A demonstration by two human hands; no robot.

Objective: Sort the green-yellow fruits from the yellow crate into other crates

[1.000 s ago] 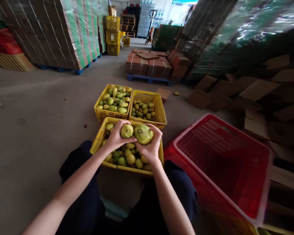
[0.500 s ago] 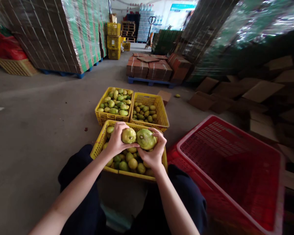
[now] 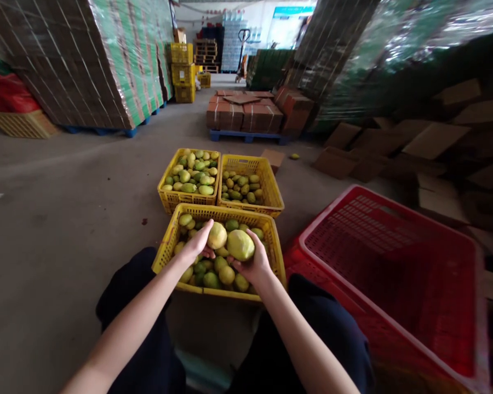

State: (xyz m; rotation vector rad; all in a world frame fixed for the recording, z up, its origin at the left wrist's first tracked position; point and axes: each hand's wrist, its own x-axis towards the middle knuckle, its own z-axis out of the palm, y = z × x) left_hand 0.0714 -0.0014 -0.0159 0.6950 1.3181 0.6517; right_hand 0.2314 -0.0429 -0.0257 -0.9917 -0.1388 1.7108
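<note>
Two fruits sit in the person's palms above the near crate (image 3: 168, 243), a yellow plastic crate on the floor between the knees. The left hand (image 3: 197, 246) cups the small fruit (image 3: 217, 236), a pale yellow-green one, from below and from the left, fingers curled loosely round it. The right hand (image 3: 252, 262) holds the big fruit (image 3: 240, 244), also yellow-green, resting on the open palm with the fingers up along its right side. The two fruits touch each other, or nearly so, side by side over the middle of the crate. Both hands are low, just above the heap of green and yellow fruit that fills the crate's bottom; whether the hands touch that heap cannot be told.

Beyond the near crate stand two more yellow crates side by side, touching it: the left crate (image 3: 163, 196) heaped full of the same fruit, the right crate (image 3: 271, 189) holding a shallower layer. To the right of the person lies a large red crate (image 3: 394, 268), tilted, with a bare mesh bottom. Dark trousers cover both knees. Farther off on the concrete floor (image 3: 66, 219) stands a blue pallet with brown boxes (image 3: 250, 112), and a single fruit lies on the floor near loose flattened cardboard at the right. Tall wrapped stacks of cardboard rise at the left and right
</note>
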